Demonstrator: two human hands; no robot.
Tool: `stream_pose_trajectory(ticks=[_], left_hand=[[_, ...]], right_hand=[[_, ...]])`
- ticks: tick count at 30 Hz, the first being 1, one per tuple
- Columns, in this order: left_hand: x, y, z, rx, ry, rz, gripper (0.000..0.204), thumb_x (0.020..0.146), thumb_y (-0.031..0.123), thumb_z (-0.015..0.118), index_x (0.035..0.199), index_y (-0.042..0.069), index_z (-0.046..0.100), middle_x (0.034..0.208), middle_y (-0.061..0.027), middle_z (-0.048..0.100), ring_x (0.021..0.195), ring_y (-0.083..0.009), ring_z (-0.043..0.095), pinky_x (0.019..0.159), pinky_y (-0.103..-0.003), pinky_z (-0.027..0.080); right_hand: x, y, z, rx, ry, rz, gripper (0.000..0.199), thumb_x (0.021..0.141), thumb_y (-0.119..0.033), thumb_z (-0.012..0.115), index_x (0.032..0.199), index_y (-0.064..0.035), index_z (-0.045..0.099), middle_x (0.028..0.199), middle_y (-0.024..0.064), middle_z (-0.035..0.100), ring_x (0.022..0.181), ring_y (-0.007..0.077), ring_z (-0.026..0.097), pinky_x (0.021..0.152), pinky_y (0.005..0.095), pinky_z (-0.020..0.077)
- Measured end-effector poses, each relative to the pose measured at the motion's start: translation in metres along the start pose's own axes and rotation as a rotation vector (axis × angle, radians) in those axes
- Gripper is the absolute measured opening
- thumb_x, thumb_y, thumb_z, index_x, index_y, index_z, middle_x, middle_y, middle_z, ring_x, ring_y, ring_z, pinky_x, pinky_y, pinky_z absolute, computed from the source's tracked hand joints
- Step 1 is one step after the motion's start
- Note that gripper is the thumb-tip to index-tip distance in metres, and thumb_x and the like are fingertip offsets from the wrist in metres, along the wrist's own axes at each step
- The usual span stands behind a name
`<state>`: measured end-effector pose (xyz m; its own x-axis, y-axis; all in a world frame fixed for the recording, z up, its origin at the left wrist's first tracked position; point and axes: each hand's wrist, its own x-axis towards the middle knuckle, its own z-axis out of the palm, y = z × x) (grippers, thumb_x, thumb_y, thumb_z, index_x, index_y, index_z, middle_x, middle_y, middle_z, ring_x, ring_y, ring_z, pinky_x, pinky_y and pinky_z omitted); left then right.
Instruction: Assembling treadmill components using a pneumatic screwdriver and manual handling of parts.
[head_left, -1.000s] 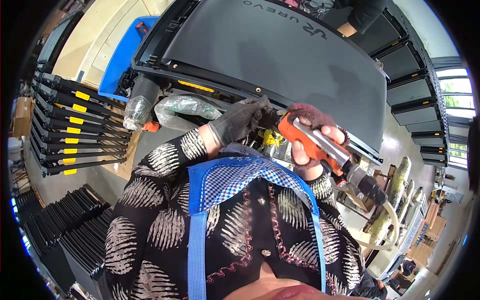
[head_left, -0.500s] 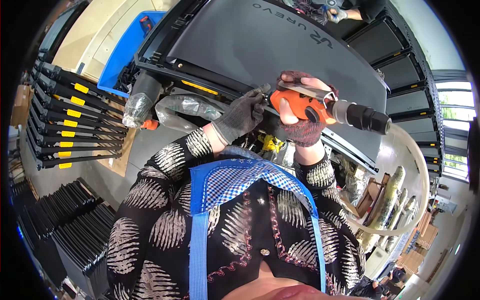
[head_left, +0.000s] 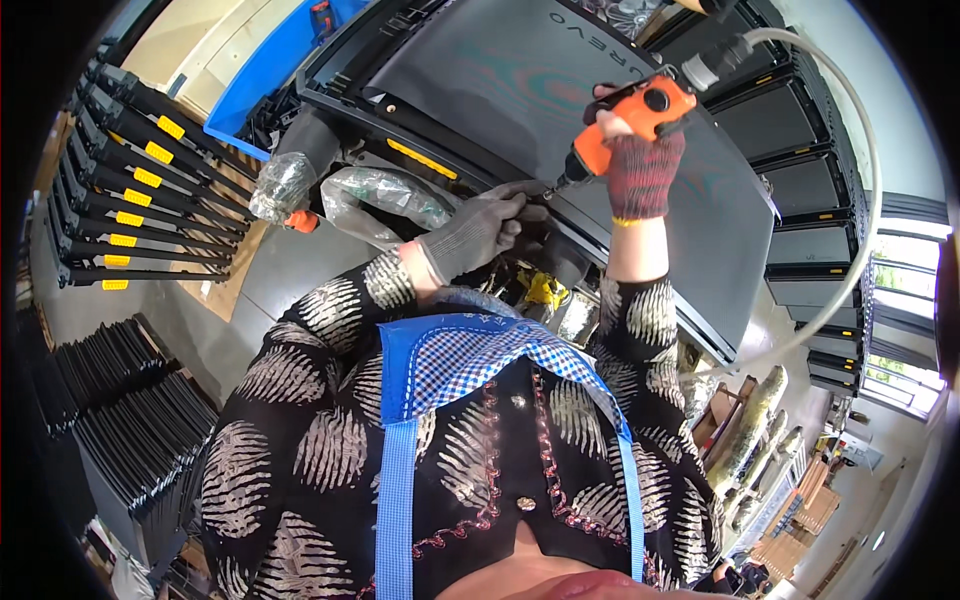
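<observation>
My right hand, in a red and dark knit glove with bare fingertips showing, grips an orange air screwdriver. The tool slants down to the left, its bit at the front edge of a large dark flat panel machine. Close beside the bit tip is my left hand, in a grey glove, its fingers pinched together by the edge. What they hold, if anything, is too small to make out. A pale air hose runs from the tool's back end and curves down on the right.
Left of the machine stand a blue bin with dark parts and a plastic-wrapped post. Black frames with yellow labels are stacked at left, above dark panels. More dark panels are racked at right, with wrapped rolls below.
The screwdriver has swung from lying nearly level to slanting, its back end now up and away. My right hand has moved up with it. My left hand stays near the edge.
</observation>
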<state>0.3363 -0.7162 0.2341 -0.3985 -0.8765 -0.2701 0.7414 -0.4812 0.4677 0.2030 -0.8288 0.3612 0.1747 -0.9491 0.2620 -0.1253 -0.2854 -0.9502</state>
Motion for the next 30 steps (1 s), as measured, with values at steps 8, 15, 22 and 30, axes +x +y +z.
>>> stream_pose_trajectory(ticks=[8,15,22,30], left_hand=[[-0.053,0.013,-0.062,0.371,0.159,0.154,0.023,0.098,0.025,0.045,0.101,0.007,0.058,0.080,0.0029,0.056,0.065,-0.0043,0.045,0.055,-0.018,0.035],[-0.059,0.001,-0.073,0.258,0.338,0.157,0.026,0.097,0.029,0.047,0.095,0.006,0.058,0.078,0.0018,0.053,0.069,-0.0060,0.046,0.054,-0.020,0.036],[-0.032,-0.026,-0.120,0.375,0.162,-0.001,0.034,0.096,0.037,0.049,0.103,0.005,0.060,0.085,0.0013,0.059,0.076,-0.0082,0.055,0.066,-0.022,0.042],[0.041,-0.093,-0.109,1.550,-0.011,-0.119,0.035,0.089,0.032,0.051,0.090,0.000,0.064,0.078,-0.0149,0.065,0.071,-0.0248,0.062,0.070,-0.036,0.050]], right_hand=[[-0.027,0.003,0.005,0.095,-0.048,-0.276,0.035,0.069,0.005,0.061,0.101,-0.0026,0.048,0.091,0.0116,0.066,0.079,0.0190,0.064,0.070,0.0323,0.0530],[-0.028,0.021,0.006,0.060,-0.068,-0.198,0.042,0.069,-0.003,0.067,0.106,-0.0029,0.047,0.097,0.0142,0.065,0.084,0.0209,0.064,0.074,0.0332,0.0530],[-0.086,0.033,-0.004,-0.019,0.081,-0.360,0.047,0.074,-0.004,0.068,0.115,-0.0034,0.046,0.109,0.0151,0.061,0.095,0.0214,0.061,0.083,0.0339,0.0493],[-0.237,0.126,-0.063,-0.072,0.364,0.069,0.032,0.083,0.000,0.057,0.114,-0.0029,0.049,0.107,0.0100,0.059,0.099,0.0170,0.057,0.087,0.0301,0.0443]])
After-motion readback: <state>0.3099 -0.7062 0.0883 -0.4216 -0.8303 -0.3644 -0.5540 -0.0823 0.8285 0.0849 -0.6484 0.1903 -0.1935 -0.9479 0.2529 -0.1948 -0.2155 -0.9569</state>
